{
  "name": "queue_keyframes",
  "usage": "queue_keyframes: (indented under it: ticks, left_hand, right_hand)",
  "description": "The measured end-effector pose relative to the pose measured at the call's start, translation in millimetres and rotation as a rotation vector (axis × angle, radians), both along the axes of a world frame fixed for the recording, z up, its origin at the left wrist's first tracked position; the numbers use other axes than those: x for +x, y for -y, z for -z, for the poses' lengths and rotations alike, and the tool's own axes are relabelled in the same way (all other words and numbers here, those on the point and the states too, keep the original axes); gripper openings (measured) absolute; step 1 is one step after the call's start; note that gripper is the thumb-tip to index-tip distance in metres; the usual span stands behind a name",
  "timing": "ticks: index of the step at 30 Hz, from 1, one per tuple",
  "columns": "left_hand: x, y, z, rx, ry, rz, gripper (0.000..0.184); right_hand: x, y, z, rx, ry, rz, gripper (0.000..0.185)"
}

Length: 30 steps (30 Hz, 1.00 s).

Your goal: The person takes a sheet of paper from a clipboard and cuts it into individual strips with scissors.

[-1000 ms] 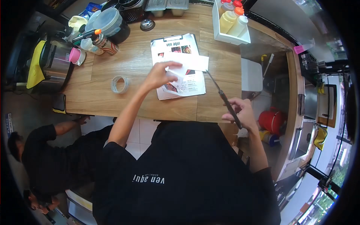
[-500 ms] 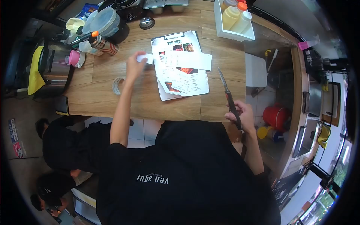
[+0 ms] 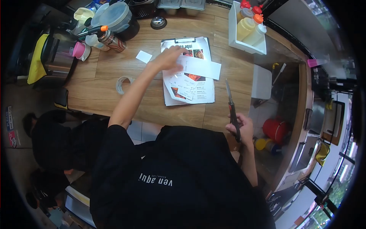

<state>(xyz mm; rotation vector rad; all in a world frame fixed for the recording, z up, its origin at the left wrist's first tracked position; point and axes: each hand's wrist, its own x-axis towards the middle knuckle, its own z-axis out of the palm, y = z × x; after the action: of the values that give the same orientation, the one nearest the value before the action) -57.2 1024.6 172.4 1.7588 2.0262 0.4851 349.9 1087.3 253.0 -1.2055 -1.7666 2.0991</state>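
Observation:
My left hand (image 3: 170,59) is over the clipboard (image 3: 208,40), slightly blurred, with its fingers apart near the left end of a white paper strip (image 3: 206,70). The strip lies across a printed menu sheet (image 3: 198,86), and handwritten slips (image 3: 179,84) rest on that sheet below it. A small white piece of paper (image 3: 143,57) lies on the table left of the clipboard. My right hand (image 3: 243,128) is closed around the dark handles of a pair of scissors (image 3: 233,110), blades together and pointing away from me, by the table's right edge.
A roll of tape (image 3: 124,84) lies on the wooden table (image 3: 148,107). Along the back are a call bell (image 3: 158,23), a lidded tub (image 3: 114,17), a spray can (image 3: 112,41) and a white box of sauce bottles (image 3: 248,42). Another person (image 3: 68,141) is at the lower left.
My left hand has let go of the small white paper, which now lies on the table, and has moved right over the clipboard. My right hand still holds the scissors.

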Motion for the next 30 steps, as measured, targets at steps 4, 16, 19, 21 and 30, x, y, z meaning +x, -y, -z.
queue_keyframes:
  ticks: [4,16,19,21,30]
  left_hand:
    - [3.2,-15.9,-0.3,-0.125,0.096,0.01,0.073]
    - [23.5,25.7,-66.1,0.014,0.733,-0.294,0.046]
    - [42.5,49.1,-70.1,-0.057,1.216,-0.494,0.035]
    - [60.5,65.5,-59.6,0.023,1.373,-0.521,0.034]
    - [91.4,92.0,-107.8,0.044,1.433,-0.345,0.035]
  right_hand:
    - [3.8,0.6,0.7,0.116,0.001,-0.019,0.047]
    - [6.3,5.7,1.2,0.0,-0.005,0.001,0.052]
    - [5.0,8.1,3.5,0.019,-0.017,-0.045,0.055]
    - [3.1,10.0,-2.4,-0.002,0.017,-0.071,0.056]
    - [18.7,-1.7,-19.2,0.252,0.001,-0.329,0.057]
